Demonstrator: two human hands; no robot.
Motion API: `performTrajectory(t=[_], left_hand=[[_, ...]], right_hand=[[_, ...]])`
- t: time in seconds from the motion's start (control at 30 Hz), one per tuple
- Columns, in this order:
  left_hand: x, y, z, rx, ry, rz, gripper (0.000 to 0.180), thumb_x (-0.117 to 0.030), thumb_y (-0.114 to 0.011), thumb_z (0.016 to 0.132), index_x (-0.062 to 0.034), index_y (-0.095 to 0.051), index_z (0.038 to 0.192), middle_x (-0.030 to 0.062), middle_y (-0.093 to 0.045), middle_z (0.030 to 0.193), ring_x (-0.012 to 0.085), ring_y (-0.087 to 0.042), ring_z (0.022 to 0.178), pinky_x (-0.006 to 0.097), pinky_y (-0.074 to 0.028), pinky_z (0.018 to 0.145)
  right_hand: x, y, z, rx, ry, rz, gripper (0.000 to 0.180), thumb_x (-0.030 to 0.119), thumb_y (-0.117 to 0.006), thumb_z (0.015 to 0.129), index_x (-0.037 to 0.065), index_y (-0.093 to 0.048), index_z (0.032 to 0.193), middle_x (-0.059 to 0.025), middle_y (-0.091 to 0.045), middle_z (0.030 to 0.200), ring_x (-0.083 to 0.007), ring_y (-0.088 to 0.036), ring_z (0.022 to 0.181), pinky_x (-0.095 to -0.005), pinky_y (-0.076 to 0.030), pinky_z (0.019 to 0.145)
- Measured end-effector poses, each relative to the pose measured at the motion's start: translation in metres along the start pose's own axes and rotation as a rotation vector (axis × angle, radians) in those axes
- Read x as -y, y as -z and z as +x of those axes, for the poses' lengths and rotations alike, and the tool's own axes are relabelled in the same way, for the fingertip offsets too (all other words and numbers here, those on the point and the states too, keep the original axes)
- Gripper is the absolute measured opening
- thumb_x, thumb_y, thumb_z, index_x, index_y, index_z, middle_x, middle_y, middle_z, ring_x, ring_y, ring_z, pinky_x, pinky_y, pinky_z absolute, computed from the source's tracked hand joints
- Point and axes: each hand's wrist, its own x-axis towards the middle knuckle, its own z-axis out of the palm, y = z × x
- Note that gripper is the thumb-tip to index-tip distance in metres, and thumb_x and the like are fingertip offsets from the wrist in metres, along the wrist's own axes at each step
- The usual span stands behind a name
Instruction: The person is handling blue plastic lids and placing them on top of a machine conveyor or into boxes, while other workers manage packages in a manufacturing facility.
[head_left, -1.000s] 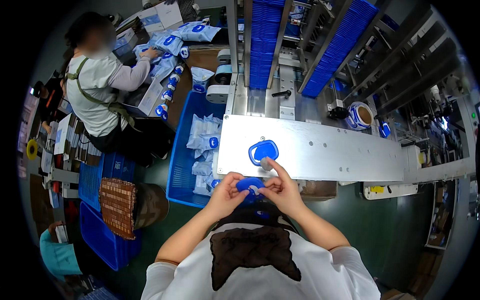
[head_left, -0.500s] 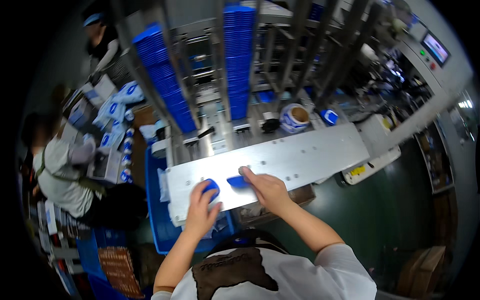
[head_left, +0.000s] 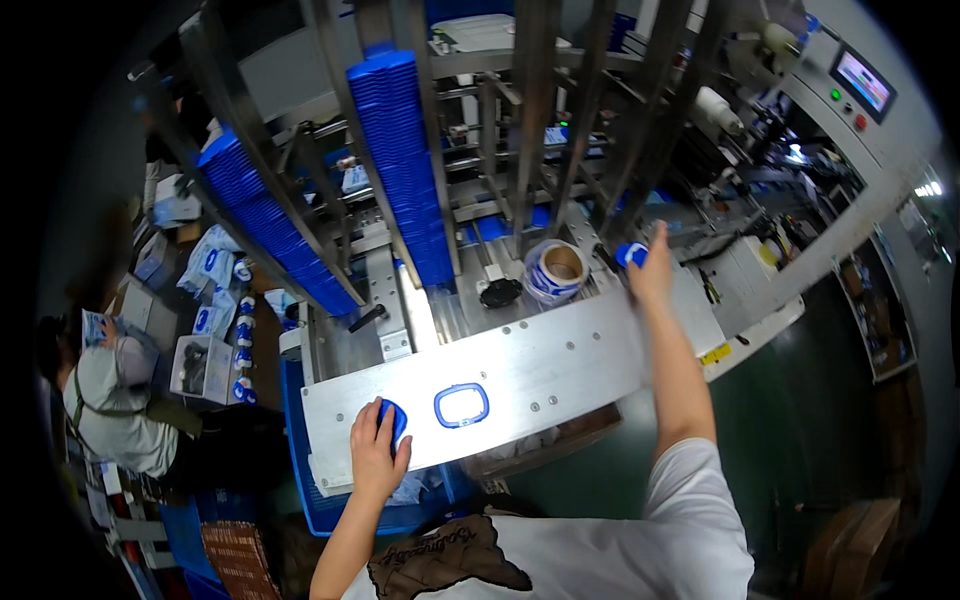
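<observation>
My left hand [head_left: 376, 455] rests at the left part of a long metal plate [head_left: 560, 385], its fingers curled over a blue plastic piece [head_left: 398, 420] that they partly cover. To the right of it, a blue rounded rectangular frame [head_left: 461, 405] lies flat on the plate, with bare metal showing through its middle. My right arm reaches out to the far right end of the plate. There my right hand [head_left: 654, 272], with a finger stretched out, is at a small blue-and-white lid [head_left: 630, 254]; the hand hides part of the contact.
A roll on a cardboard core [head_left: 560, 268] stands behind the plate. Tall stacks of blue plastic parts [head_left: 395, 160] rise between metal posts. A control panel [head_left: 862, 82] is at the far right. A blue bin [head_left: 310, 500] sits below the plate. Another person [head_left: 125, 400] works at the left.
My right hand has left the blue frame on the plate and moved far right to the blue-and-white lid. My left hand stays at its blue piece. The whole view has shifted.
</observation>
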Motion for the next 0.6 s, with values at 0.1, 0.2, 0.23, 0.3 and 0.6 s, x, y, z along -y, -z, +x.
performTrajectory(t=[0.1, 0.2, 0.23, 0.3, 0.6], left_hand=[[0.005, 0.002, -0.007, 0.012, 0.054, 0.036, 0.053, -0.018, -0.065, 0.076, 0.0013, -0.05, 0.123, 0.0225, -0.043, 0.133, 0.0411, -0.041, 0.121, 0.048, -0.032, 0.102], [0.013, -0.001, -0.005, 0.009, 0.067, 0.013, 0.054, -0.022, -0.065, 0.076, 0.0011, -0.05, 0.122, 0.0225, -0.045, 0.131, 0.04, -0.042, 0.121, 0.047, -0.033, 0.102], [0.012, -0.003, 0.002, -0.005, 0.035, -0.019, 0.053, -0.021, -0.065, 0.076, 0.0012, -0.05, 0.122, 0.0225, -0.045, 0.131, 0.0395, -0.043, 0.12, 0.047, -0.034, 0.102], [0.011, -0.003, 0.004, -0.023, 0.033, -0.022, 0.052, -0.02, -0.065, 0.077, 0.0009, -0.05, 0.121, 0.0226, -0.045, 0.13, 0.0389, -0.044, 0.12, 0.046, -0.036, 0.1], [0.015, -0.023, -0.022, -0.107, 0.012, -0.17, 0.072, -0.032, -0.063, 0.081, -0.0021, -0.029, 0.138, 0.0237, -0.023, 0.145, 0.0398, -0.026, 0.133, 0.047, -0.027, 0.106]], right_hand=[[-0.045, -0.024, 0.027, 0.396, -0.09, -0.056, 0.106, 0.005, -0.078, 0.061, 0.011, -0.015, 0.146, -0.0235, -0.047, 0.132, -0.0383, -0.048, 0.119, -0.0411, -0.04, 0.098], [-0.082, -0.045, 0.031, 0.504, -0.033, 0.172, 0.117, 0.004, -0.085, 0.05, 0.012, -0.017, 0.145, -0.0179, -0.041, 0.139, -0.0344, -0.043, 0.125, -0.0386, -0.035, 0.105], [-0.112, -0.049, 0.035, 0.455, 0.012, 0.112, 0.118, 0.004, -0.086, 0.048, 0.01, -0.017, 0.145, -0.0177, -0.036, 0.143, -0.0339, -0.037, 0.13, -0.0376, -0.032, 0.107], [-0.133, -0.055, 0.035, 0.444, 0.045, 0.106, 0.117, 0.005, -0.084, 0.048, 0.008, -0.019, 0.145, -0.0154, -0.031, 0.147, -0.0318, -0.029, 0.135, -0.036, -0.027, 0.11], [0.048, -0.003, -0.011, 0.052, 0.286, 0.321, 0.089, 0.013, -0.076, 0.059, 0.007, -0.034, 0.137, -0.0186, -0.047, 0.131, -0.0348, -0.048, 0.118, -0.0422, -0.037, 0.1]])
